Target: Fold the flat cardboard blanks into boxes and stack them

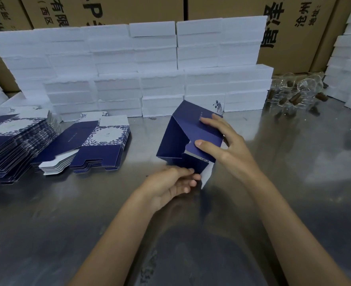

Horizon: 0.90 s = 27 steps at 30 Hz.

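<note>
- Above the steel table (273, 182), near its middle, I have a half-formed blue box (189, 137) held tilted in the air, so I can reach its bottom flaps.
- My right hand (230, 149) clamps the box, thumb and forefinger pressed flat on the upper panel, apparently to keep the sleeve squared open.
- My left hand (170, 186) pinches the lowest flap from beneath, fingers curled round its edge; I judge it is tucking that flap in.
- Flat blanks (100, 145) lie in stacks to the left, within easy reach.
- Finished white boxes (141, 65) stand stacked at the back, well apart from the hands.
</note>
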Available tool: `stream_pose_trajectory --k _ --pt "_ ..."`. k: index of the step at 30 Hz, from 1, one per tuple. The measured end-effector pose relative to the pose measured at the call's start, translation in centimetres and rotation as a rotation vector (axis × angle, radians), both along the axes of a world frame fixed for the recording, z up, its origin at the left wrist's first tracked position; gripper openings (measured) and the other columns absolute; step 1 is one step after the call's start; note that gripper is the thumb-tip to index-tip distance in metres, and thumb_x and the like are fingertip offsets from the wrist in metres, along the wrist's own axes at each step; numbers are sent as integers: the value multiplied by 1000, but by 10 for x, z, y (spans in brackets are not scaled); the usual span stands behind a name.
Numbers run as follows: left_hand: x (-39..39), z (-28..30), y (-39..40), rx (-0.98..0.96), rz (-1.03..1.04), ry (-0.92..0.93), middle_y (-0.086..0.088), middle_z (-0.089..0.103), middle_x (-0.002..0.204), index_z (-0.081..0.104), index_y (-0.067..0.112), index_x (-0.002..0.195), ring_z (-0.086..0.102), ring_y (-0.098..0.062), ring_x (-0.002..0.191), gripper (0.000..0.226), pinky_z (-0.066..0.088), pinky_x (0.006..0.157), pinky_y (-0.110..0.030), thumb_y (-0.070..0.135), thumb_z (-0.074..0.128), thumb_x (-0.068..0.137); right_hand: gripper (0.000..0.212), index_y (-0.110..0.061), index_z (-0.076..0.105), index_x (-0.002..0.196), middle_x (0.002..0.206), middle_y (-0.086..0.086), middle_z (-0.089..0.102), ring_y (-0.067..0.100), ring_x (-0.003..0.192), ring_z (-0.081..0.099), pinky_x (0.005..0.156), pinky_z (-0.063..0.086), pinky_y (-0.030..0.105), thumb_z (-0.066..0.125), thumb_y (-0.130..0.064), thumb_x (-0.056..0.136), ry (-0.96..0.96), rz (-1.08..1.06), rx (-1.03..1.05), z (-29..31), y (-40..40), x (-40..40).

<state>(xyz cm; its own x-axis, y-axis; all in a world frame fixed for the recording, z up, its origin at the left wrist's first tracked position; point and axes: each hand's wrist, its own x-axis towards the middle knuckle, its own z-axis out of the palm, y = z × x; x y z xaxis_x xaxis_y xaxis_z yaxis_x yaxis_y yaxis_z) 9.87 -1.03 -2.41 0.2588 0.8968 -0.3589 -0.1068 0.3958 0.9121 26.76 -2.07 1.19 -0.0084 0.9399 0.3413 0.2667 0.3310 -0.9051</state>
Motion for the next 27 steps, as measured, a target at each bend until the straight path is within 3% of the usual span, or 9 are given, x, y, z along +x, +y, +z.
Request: stream_pose_trajectory --k 3,6,8,10,12,15,19,24,27 --pt "-5 4 -2 -93 -170 121 -13 77 94 67 3 106 68 -8 55 20 44 37 -15 20 58 99 51 -44 62 132 159 -22 31 0 150 22 125 24 39 78 -26 88 -59 5 -36 -1 0 1" --pt "-13 12 -4 -64 -290 360 -10 77 81 72 4 95 63 -8 47 31 41 35 -15 30 55 100 49 -47 62 130 159 -24 29 -4 147 26 121 28 29 78 -27 88 -100 36 -31 -2 0 -3" --pt "-19 17 -4 11 -148 535 -4 71 61 71 6 82 55 -9 38 32 38 34 -16 25 52 99 48 -46 62 129 159 -24 28 -6 145 29 114 30 19 78 -27 88 -106 53 -29 -3 0 -4" --pt "-27 20 -1 160 164 708 -6 63 50 68 6 67 53 -17 37 37 41 40 -20 24 53 95 46 -44 63 127 159 -24 30 -8 144 31 114 30 20 78 -25 88 -106 71 -26 -3 0 -5" --pt "-36 22 2 408 544 820 -11 66 62 68 5 69 63 -28 62 33 51 60 -33 25 54 92 43 -43 65 123 156 -24 32 -7 143 33 118 31 25 78 -23 88 -93 98 -26 -2 0 -5" --pt "-37 30 -1 784 717 599 13 64 98 66 18 100 59 -11 98 13 47 91 -32 26 59 93 40 -41 65 119 153 -24 36 -6 140 37 120 33 36 79 -21 87 -88 109 -20 -2 0 -5" --pt "-25 29 -8 952 310 533 20 48 142 55 33 129 39 2 136 42 31 111 -19 32 71 90 47 -44 64 123 157 -26 30 -13 137 37 116 38 36 81 -24 84 -103 157 -22 -2 1 0" --pt "-22 29 -11 930 237 554 17 47 146 64 29 127 39 4 136 40 33 116 -29 31 73 88 84 -54 45 142 164 -31 4 -20 140 25 115 36 25 85 -15 79 -161 326 -148 -2 4 18" --pt "-24 29 -9 926 253 568 18 48 144 65 30 125 40 5 133 38 37 113 -31 31 73 88 91 -58 38 145 164 -32 7 -28 129 28 101 39 11 74 1 85 -169 422 -223 0 4 29"
